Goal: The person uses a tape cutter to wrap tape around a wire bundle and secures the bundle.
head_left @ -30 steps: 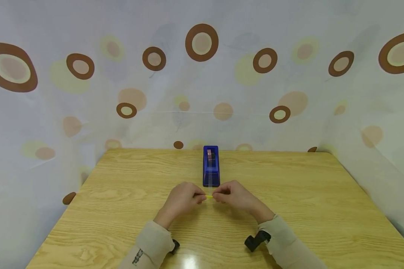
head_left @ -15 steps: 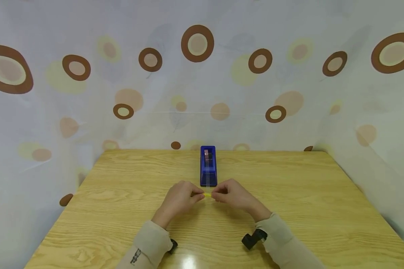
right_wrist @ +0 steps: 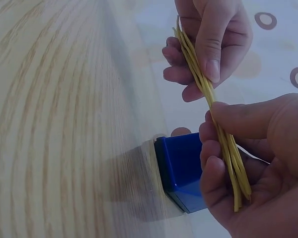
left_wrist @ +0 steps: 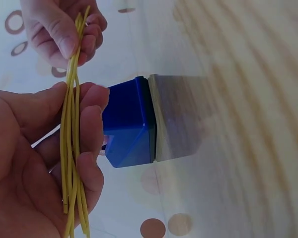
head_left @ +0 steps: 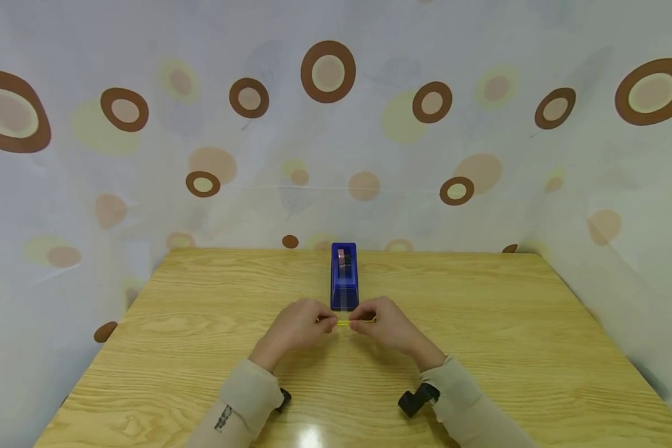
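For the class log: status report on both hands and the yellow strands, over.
Left hand and right hand both pinch the yellow strands, bundle held between them. Blue tape dispenser just beyond, on the wooden table.

Yellow strands (left_wrist: 72, 144); blue dispenser (head_left: 344, 281)

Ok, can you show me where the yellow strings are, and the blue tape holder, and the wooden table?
thin yellow strands (left_wrist: 69, 148), left wrist view, middle of the bundle across the palm.
blue plastic tape dispenser (head_left: 344, 283), head view, its sloped top.
light wooden table (head_left: 509, 323), head view, bare part of the top.
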Tool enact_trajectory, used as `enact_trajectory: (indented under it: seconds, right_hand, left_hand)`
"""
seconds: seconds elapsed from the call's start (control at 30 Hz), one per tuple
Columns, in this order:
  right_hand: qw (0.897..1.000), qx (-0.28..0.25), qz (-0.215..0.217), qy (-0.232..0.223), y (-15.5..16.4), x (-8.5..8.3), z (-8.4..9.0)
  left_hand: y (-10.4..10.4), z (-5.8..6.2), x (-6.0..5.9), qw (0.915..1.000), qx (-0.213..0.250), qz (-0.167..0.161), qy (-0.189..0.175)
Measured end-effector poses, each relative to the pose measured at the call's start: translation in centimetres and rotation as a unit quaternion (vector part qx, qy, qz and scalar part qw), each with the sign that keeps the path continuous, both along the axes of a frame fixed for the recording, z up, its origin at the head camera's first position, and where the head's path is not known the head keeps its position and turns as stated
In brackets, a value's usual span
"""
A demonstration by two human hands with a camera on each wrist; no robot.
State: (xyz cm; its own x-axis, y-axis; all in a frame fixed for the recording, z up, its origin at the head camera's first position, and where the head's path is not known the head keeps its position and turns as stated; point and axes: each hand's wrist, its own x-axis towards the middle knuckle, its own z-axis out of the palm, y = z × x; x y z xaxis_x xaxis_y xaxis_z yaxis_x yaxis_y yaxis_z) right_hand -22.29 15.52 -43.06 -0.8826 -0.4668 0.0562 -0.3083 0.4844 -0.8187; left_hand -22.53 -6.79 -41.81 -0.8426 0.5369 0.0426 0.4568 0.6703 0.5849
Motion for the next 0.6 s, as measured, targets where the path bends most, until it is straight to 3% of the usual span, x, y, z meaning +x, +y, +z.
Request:
enact_trajectory:
  seconds: [0.17,0.3,0.6]
  right_hand:
    - [1.000,0.000,-0.003,0.011,-0.12,0.01,0.12]
    - [1.000,-0.001,-0.008,0.013,-0.26,0.09,0.13]
    - [1.000,-0.006,-0.015,-0.012,-0.13,-0.19,-0.15]
  left_hand:
    - [-0.01,-0.02,-0.44,0.9993,-0.009,-0.011,-0.034]
    - [-0.02,-0.23,-0.64,0.9990,-0.016,-0.009,-0.041]
    - [0.20,-0.42,-0.83,0.9999,-0.015,-0.003,0.007]
